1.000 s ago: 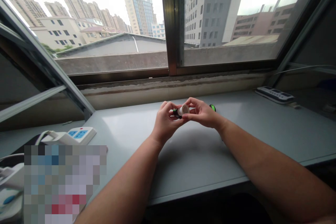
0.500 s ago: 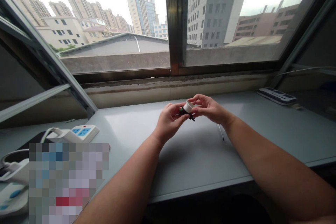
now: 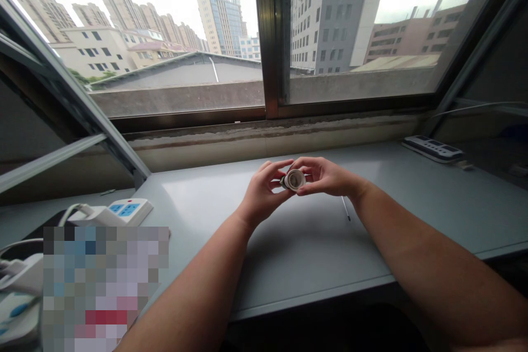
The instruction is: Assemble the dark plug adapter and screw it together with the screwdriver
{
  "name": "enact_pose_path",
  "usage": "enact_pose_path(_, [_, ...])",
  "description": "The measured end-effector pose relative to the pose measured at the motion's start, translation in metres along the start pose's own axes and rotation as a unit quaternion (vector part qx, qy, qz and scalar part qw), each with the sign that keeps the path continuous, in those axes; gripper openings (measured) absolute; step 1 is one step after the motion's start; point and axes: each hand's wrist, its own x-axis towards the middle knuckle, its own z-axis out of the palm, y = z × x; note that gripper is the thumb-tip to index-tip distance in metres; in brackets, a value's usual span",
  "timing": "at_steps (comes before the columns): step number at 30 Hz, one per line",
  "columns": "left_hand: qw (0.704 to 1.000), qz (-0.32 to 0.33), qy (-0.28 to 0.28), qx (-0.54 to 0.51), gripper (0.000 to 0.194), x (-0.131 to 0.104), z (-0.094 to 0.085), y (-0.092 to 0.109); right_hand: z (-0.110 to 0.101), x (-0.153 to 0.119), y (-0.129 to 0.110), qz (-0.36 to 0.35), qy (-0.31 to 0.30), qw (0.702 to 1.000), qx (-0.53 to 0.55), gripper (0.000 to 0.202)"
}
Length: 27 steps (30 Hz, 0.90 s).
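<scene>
Above the middle of the desk, both hands hold a small lamp socket (image 3: 296,180). Its white round rim faces me, showing a hollow inside with something dull in it. A dark and green part behind the rim is mostly hidden by fingers. My left hand (image 3: 266,190) is closed on the socket's left and rear, fingers curled with the thumb beneath. On the other side my right hand (image 3: 324,176) pinches the white rim between thumb and fingers. Below the right wrist, a thin screwdriver (image 3: 346,209) lies on the desk, its upper end hidden by that wrist.
A grey desk (image 3: 198,231) spans the view below a window. White power strips with plugs and cables, one strip (image 3: 132,210) at left, sit beside a blurred-out patch. Another power strip (image 3: 433,148) lies at the back right. A metal frame bar (image 3: 82,88) slants down at left.
The lamp socket has been tilted so that its open white end now faces me rather than upward. Both hands have turned with it and sit slightly lower. The view has shifted a little.
</scene>
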Motion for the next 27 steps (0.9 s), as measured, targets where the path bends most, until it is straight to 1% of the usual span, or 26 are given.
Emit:
enact_pose_path(2, [0.999, 0.001, -0.017, 0.028, 0.065, -0.001, -0.002, 0.003, -0.001, -0.001, -0.001, 0.005, -0.008, 1.0, -0.009, 0.05])
enact_pose_path(4, [0.998, 0.005, -0.033, 0.059, 0.063, -0.002, -0.005, 0.007, -0.001, -0.001, 0.0, 0.016, -0.012, 1.0, -0.024, 0.051])
enact_pose_path(5, [0.997, 0.009, -0.041, 0.07, 0.057, -0.002, -0.005, 0.008, -0.002, 0.0, 0.0, 0.022, -0.015, 0.999, -0.03, 0.051])
enact_pose_path(8, [0.995, 0.018, -0.055, 0.076, 0.031, -0.001, -0.004, 0.012, -0.004, 0.0, -0.002, 0.034, -0.011, 0.998, -0.051, 0.053])
enact_pose_path(10, [0.997, 0.009, -0.055, 0.054, 0.024, -0.001, -0.002, 0.013, -0.011, -0.002, -0.004, 0.03, 0.022, 0.996, -0.076, 0.056])
enact_pose_path(11, [0.998, 0.0, -0.056, 0.038, 0.024, -0.001, -0.001, 0.013, -0.017, -0.004, -0.006, 0.026, 0.062, 0.993, -0.1, 0.056])
enact_pose_path(12, [0.998, -0.012, -0.058, 0.021, 0.023, -0.001, 0.0, 0.013, -0.025, -0.006, -0.007, 0.024, 0.117, 0.984, -0.134, 0.054])
enact_pose_path(13, [0.998, -0.023, -0.06, 0.006, 0.023, -0.001, 0.001, 0.013, -0.034, -0.009, -0.007, 0.026, 0.188, 0.965, -0.182, 0.05])
enact_pose_path(14, [0.998, -0.034, -0.061, -0.006, 0.023, -0.001, 0.001, 0.012, -0.043, -0.012, -0.006, 0.038, 0.271, 0.932, -0.237, 0.047])
enact_pose_path(15, [0.997, -0.042, -0.062, -0.014, 0.024, -0.001, 0.001, 0.011, -0.052, -0.016, -0.004, 0.072, 0.335, 0.891, -0.297, 0.045])
enact_pose_path(16, [0.997, -0.047, -0.059, -0.019, 0.028, -0.001, 0.001, 0.01, -0.061, -0.019, -0.001, 0.122, 0.365, 0.854, -0.35, 0.045])
enact_pose_path(17, [0.997, -0.047, -0.054, -0.021, 0.033, -0.001, 0.0, 0.008, -0.067, -0.021, 0.003, 0.179, 0.373, 0.825, -0.385, 0.047])
enact_pose_path(18, [0.998, -0.045, -0.051, -0.019, 0.04, -0.001, -0.001, 0.008, -0.072, -0.023, 0.007, 0.227, 0.364, 0.811, -0.399, 0.052])
enact_pose_path(19, [0.998, -0.041, -0.052, -0.012, 0.046, -0.001, -0.001, 0.007, -0.074, -0.025, 0.012, 0.257, 0.346, 0.812, -0.394, 0.057])
enact_pose_path(20, [0.998, -0.038, -0.056, -0.002, 0.05, -0.001, -0.002, 0.006, -0.075, -0.025, 0.016, 0.27, 0.329, 0.822, -0.379, 0.06])
enact_pose_path(22, [0.997, -0.033, -0.068, 0.021, 0.046, 0.0, -0.003, 0.005, -0.074, -0.024, 0.02, 0.257, 0.311, 0.848, -0.344, 0.059])
enact_pose_path(24, [0.997, -0.03, -0.07, 0.028, 0.039, 0.0, -0.003, 0.004, -0.072, -0.022, 0.018, 0.231, 0.318, 0.858, -0.331, 0.053])
enact_pose_path(25, [0.997, -0.03, -0.065, 0.026, 0.037, -0.001, -0.003, 0.003, -0.071, -0.021, 0.014, 0.21, 0.332, 0.862, -0.321, 0.054])
enact_pose_path(26, [0.997, -0.029, -0.061, 0.024, 0.037, -0.001, -0.002, 0.001, -0.07, -0.021, 0.009, 0.169, 0.349, 0.874, -0.294, 0.057])
enact_pose_path(27, [0.998, -0.03, -0.058, 0.024, 0.037, -0.001, -0.002, 0.0, -0.068, -0.021, 0.002, 0.108, 0.369, 0.888, -0.251, 0.061])
